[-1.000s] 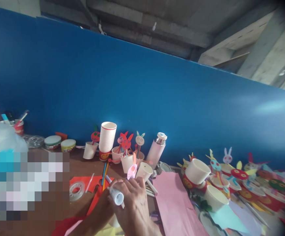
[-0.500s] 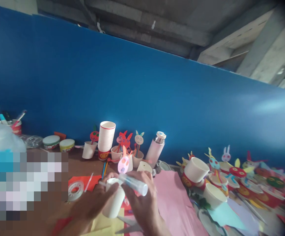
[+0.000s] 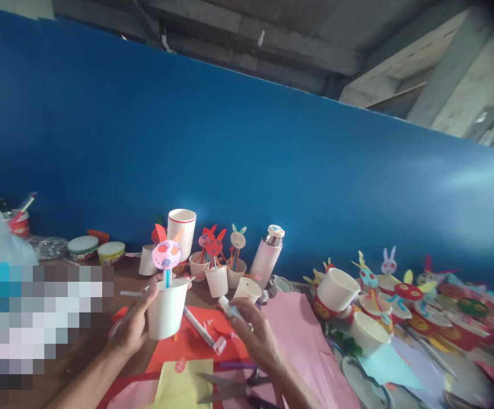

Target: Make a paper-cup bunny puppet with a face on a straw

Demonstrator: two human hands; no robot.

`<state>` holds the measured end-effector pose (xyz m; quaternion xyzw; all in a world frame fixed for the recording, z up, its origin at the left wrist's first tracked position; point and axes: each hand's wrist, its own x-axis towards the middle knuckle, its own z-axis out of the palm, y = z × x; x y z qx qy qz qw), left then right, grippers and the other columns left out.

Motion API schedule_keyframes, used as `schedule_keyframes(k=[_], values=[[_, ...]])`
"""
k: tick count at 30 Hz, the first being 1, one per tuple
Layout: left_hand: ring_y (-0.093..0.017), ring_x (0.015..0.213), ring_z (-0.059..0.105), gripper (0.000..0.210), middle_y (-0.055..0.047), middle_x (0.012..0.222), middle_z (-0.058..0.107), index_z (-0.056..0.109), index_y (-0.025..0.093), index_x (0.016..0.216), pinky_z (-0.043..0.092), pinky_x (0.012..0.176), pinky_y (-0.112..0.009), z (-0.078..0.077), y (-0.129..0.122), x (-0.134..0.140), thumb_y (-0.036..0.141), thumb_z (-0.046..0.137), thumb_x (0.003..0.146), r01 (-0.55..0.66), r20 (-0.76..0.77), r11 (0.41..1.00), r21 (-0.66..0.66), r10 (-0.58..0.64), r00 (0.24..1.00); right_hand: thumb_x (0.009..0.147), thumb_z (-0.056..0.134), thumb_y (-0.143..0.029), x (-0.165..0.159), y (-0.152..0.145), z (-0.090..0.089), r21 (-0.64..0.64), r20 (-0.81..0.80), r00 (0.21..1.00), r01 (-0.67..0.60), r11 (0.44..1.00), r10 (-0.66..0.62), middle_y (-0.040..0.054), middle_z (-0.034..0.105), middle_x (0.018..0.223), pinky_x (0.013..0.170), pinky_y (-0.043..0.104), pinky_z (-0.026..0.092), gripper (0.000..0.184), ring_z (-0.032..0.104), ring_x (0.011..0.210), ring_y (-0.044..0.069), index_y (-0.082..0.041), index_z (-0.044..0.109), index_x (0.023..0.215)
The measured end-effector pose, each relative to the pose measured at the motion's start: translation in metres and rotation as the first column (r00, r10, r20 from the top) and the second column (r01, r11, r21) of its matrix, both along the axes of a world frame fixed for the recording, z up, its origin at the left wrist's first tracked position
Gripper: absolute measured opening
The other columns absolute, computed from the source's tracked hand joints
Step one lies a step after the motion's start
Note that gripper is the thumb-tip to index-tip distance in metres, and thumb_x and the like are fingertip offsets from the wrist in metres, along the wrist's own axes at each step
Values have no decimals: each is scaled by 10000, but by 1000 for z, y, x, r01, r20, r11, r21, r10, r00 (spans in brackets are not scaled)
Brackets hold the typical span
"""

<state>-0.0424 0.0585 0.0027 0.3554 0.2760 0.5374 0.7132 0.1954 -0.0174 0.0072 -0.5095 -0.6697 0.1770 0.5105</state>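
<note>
My left hand (image 3: 133,326) is closed round the left side of a white paper cup (image 3: 168,313), held upright above the red paper. Out of the cup rises a pink paper rabbit head (image 3: 167,255) with orange ears, on a striped stick; white straw-like pieces stick out at both sides. In my right hand (image 3: 259,334), to the right of the cup, the fingers grip a clear tube with a white end (image 3: 227,305), probably glue. Between the hands, a second clear tube (image 3: 199,328) lies on the red paper (image 3: 166,349).
Scissors (image 3: 230,391) lie near yellow paper (image 3: 183,378) in front. Behind stand stacked cups (image 3: 181,233), more cup puppets (image 3: 216,279) and a pink thermos (image 3: 266,257). Pink paper (image 3: 296,341) and several cup puppets (image 3: 375,307) are at right. Lidded tubs (image 3: 111,253) sit at left.
The cup and rabbit have moved left and up in my left hand, turning the rabbit's face towards me. My right hand has separated from the cup with the tube, uncovering the red paper.
</note>
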Motion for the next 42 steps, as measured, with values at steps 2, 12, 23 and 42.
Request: schedule_keyframes(k=[2,12,23,42], values=[[-285,926,653,591,-62,1048,708,364,270,1333,535,637,-330,-2,2,-1,447,538,797,25,5,1000,-9,-25,1000,793,506,-148,3,-2,-9,-98,13,1000,-23,995,25,-24,583,699,545,202,445,188,553,613,123,-200,555,966],[-267,953,649,576,-49,1081,698,333,307,1343,543,700,-358,-5,0,0,467,509,818,122,82,991,-54,-118,990,726,571,-200,-9,-15,-12,-355,237,966,183,917,-101,7,642,739,636,259,414,197,584,697,181,-202,581,922],[-352,914,655,864,-147,1137,658,364,243,1346,542,700,-432,7,-10,8,541,704,610,144,72,981,-129,-135,988,706,624,-352,-15,2,-38,-408,468,880,300,862,-84,37,687,748,592,260,366,175,619,711,211,-226,653,823],[-313,998,629,769,-122,1177,641,276,246,1402,503,838,-416,-5,0,1,442,626,746,191,245,969,-159,-149,958,762,637,-449,-35,3,-16,-228,-766,610,-556,800,205,48,644,793,508,197,345,317,540,540,95,-148,597,849]])
